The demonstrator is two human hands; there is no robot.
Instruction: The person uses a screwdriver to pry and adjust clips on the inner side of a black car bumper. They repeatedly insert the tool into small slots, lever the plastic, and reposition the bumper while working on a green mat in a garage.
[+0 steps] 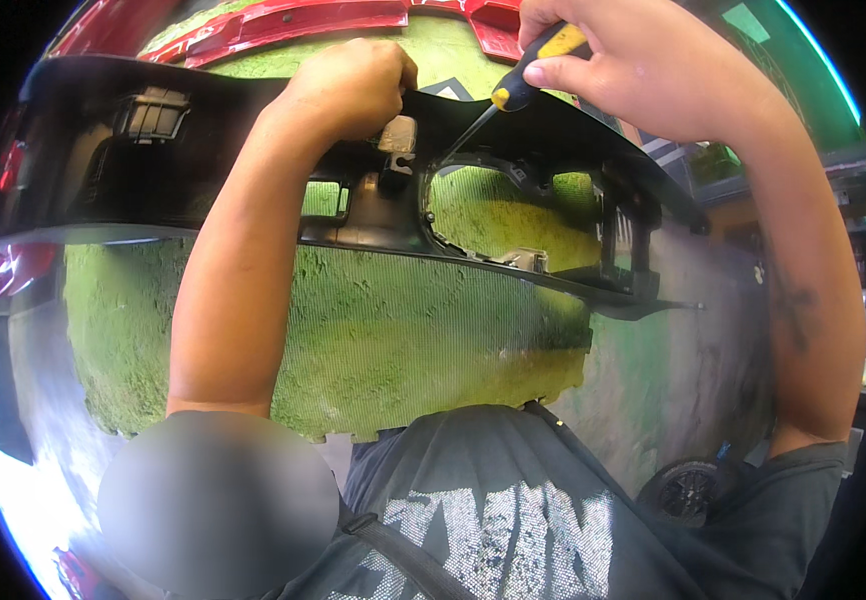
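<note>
A long black plastic car panel (373,217) stretches across the view ahead of me, with several openings cut in it. My left hand (353,88) is closed over its upper edge, the fingertips hidden behind the knuckles. In my right hand (613,75) is a screwdriver (519,88) with a dark and yellow handle. Its thin shaft slants down to the left, and the tip is at or close to the upper left rim of the panel's large opening. Just below my left hand, a small beige fitting (398,135) sits on the panel.
Beneath the panel lies a ribbed green mat (423,340) with uneven edges. Red painted body parts (298,32) rest beyond it. A red lamp (13,265) is at the left, and a black wheel (688,490) stands at the lower right.
</note>
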